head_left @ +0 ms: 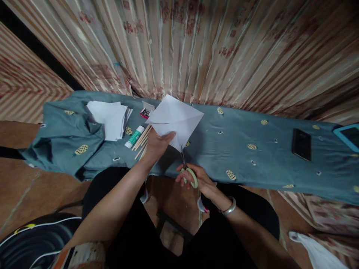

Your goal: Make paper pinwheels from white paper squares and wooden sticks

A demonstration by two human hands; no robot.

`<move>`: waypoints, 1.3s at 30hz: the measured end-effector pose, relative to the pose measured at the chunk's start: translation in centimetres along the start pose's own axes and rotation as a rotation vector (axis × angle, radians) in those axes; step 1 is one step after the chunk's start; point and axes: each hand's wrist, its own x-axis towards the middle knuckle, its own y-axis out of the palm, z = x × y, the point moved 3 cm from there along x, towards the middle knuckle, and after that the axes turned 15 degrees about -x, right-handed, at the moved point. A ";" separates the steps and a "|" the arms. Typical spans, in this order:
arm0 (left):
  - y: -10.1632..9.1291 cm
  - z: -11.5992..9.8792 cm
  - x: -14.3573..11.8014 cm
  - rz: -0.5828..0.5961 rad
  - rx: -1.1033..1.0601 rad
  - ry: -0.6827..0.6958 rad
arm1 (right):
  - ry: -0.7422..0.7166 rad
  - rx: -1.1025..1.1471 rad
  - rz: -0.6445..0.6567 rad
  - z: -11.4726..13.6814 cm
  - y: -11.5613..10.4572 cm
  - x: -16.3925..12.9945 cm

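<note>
My left hand (159,144) grips a square sheet of white paper (182,116) near its lower left edge, thumb on top. Creases cross the sheet, and a slit runs in from its left corner. Green-handled scissors (191,178) are in my right hand (198,177), with fingers through the handle loops. Their blades point up at the paper's bottom corner and meet it there. Just left of my left hand lie several thin wooden sticks (142,139) and a green and white glue stick (134,136).
A stack of white paper (110,119) lies to the left on the patterned blue-green cloth (238,134). Near it is a small open box of metal pins (146,113). A dark phone (301,144) and a blue-edged device (349,136) rest at the right. Pleated curtains (179,48) hang behind.
</note>
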 end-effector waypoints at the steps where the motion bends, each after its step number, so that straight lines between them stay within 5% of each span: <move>1: 0.1 0.0 -0.1 0.005 -0.005 0.008 | 0.002 0.006 -0.002 0.0 -0.1 0.1; 39: 0.6 0.6 -0.6 0.018 0.019 -0.016 | 0.013 0.022 -0.086 0.1 -0.6 0.4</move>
